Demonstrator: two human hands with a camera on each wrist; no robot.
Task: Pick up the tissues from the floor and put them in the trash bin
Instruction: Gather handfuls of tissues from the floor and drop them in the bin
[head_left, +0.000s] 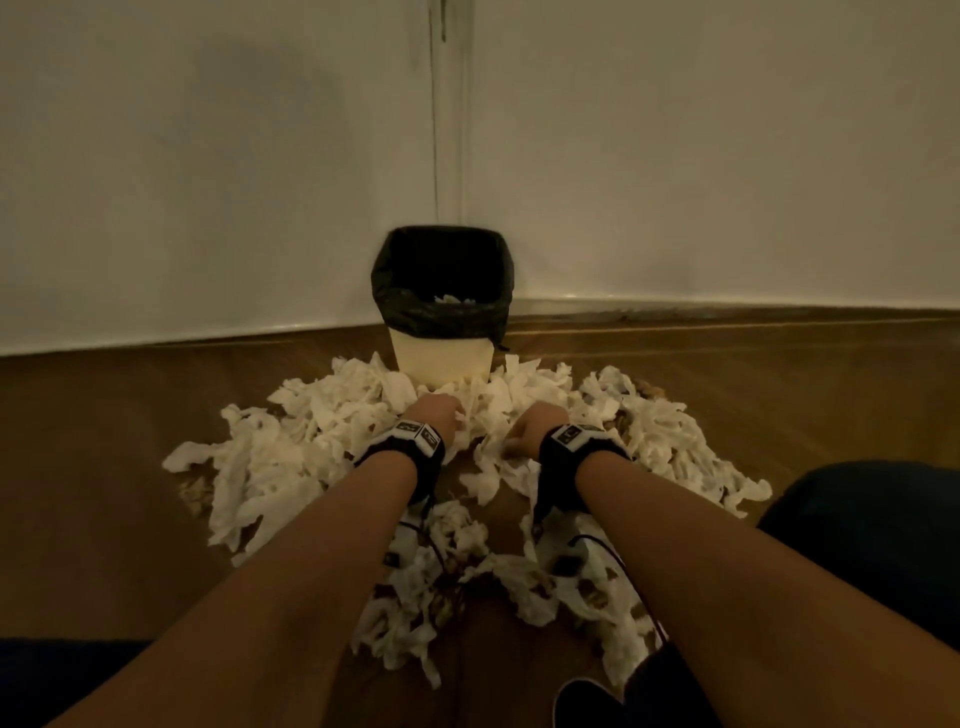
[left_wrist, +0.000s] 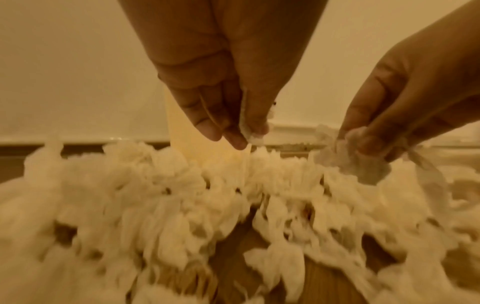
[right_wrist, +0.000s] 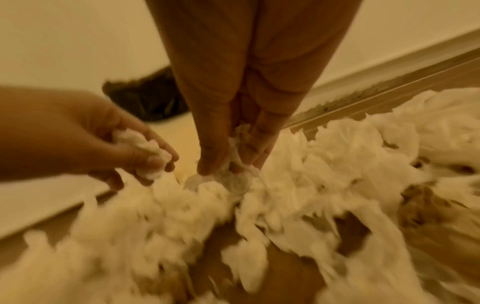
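A wide heap of crumpled white tissues (head_left: 291, 447) covers the wooden floor in front of a cream trash bin (head_left: 441, 358) lined with a black bag, which stands in the corner with a few tissues inside. My left hand (head_left: 441, 410) is low over the heap just before the bin and pinches a small wad of tissue (left_wrist: 253, 135) between thumb and fingers. My right hand (head_left: 535, 428) is beside it, to the right, gripping another crumpled tissue (right_wrist: 233, 176). In the right wrist view the left hand (right_wrist: 145, 152) shows its wad (right_wrist: 145, 148) in curled fingers.
White walls (head_left: 208, 182) meet in a corner behind the bin, with a pale skirting board (head_left: 727, 304) along the floor. More tissues (head_left: 571, 582) lie near my knees. Dark clothing (head_left: 872, 545) shows at the right, and a dark shoe (head_left: 587, 701) at the bottom edge.
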